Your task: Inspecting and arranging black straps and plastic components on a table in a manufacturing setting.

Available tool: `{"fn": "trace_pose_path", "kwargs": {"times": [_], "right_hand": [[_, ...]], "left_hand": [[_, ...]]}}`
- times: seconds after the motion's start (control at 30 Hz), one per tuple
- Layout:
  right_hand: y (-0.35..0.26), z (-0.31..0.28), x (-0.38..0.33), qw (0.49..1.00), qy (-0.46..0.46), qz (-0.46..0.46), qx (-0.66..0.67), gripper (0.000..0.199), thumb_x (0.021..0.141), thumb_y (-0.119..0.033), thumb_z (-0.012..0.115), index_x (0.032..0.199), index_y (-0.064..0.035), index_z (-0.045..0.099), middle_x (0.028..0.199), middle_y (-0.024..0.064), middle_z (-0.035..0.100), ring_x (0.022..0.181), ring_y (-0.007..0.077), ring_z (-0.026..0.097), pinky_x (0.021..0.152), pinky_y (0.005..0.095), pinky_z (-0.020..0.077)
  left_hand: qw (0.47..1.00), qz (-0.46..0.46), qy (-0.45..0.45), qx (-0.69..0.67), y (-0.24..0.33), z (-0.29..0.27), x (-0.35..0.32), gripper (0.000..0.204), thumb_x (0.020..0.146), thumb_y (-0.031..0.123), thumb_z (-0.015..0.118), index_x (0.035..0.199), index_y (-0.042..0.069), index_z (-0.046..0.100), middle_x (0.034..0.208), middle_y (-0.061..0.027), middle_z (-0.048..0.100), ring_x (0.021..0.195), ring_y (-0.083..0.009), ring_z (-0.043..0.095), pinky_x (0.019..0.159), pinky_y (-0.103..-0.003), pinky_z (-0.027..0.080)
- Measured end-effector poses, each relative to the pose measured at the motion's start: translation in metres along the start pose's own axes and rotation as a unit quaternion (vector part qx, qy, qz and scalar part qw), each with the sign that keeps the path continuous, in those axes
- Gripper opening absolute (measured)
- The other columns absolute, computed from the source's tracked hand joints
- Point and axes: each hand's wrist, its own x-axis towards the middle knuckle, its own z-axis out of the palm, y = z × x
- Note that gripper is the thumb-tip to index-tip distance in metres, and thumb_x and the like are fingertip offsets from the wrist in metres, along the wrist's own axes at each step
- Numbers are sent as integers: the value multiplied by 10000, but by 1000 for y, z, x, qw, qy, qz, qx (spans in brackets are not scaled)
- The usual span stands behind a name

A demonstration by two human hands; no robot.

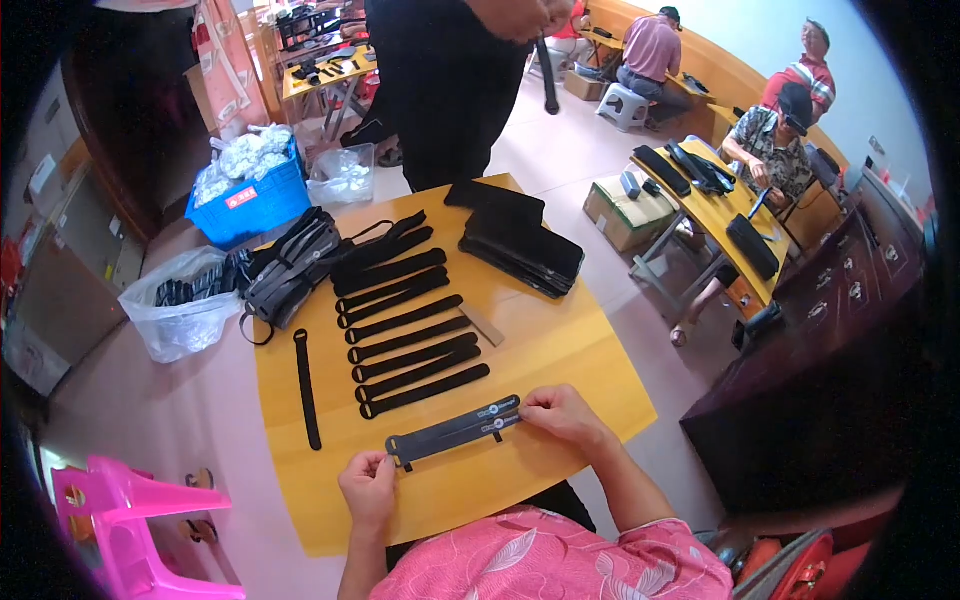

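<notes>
Near the front edge of the table, a dark hook-and-loop strap point(450, 433) with white print lies stretched between my hands, perhaps two strips side by side. My left hand point(368, 488) pinches its left end, by a small ring. At the other end, the fingertips of my right hand point(562, 413) are closed on the printed tip. Just beyond, a row of black straps point(410, 335) with ring ends lies slanting across the wood. One single strap point(308, 390) rests apart on the left.
A bundle of dark straps point(295, 265) and stacked black pouches point(520, 250) occupy the table's point(570, 370) far part, beside a small brown strip point(482, 325). A person in black trousers point(440, 100) stands across. Left are a plastic-lined bin point(180, 320), blue crate point(250, 205) and pink stool point(140, 520).
</notes>
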Motion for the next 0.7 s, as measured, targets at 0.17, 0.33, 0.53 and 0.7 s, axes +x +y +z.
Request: {"fn": "trace_pose_path", "kwargs": {"times": [0.17, 0.33, 0.53, 0.7], "right_hand": [[-3, -1, -2, 1000, -4, 9, 15, 185, 836, -188, 648, 789, -12, 677, 593, -32, 534, 550, 60, 485, 486, 245, 391], [2, 0, 0, 1000, -5, 3, 8, 182, 836, -186, 646, 784, -14, 673, 595, -34, 535, 548, 61, 487, 484, 246, 392], [4, -1, 0, 1000, -14, -3, 27, 171, 838, -179, 643, 799, -16, 678, 616, -29, 561, 554, 58, 495, 489, 242, 398], [6, -1, 1, 999, -15, -8, 31, 170, 841, -177, 641, 801, -16, 679, 628, -28, 574, 569, 56, 504, 504, 237, 405]], "left_hand": [[999, 8, 4, 33, 2, 0, -1, 49, 844, 12, 641, 805, -14, 625, 637, 6, 581, 517, -50, 514, 462, -208, 400], [999, 32, 6, 33, -2, -1, -3, 42, 842, 12, 645, 813, -14, 628, 640, 8, 580, 515, -47, 509, 459, -205, 394], [1000, 28, -2, 1, -3, 0, -4, 46, 847, 4, 638, 807, -10, 619, 637, 24, 560, 515, -37, 484, 457, -201, 370], [999, 39, -6, 12, -4, 0, -2, 53, 839, -6, 618, 787, 0, 612, 637, 2, 574, 501, -59, 510, 451, -218, 394]]}}
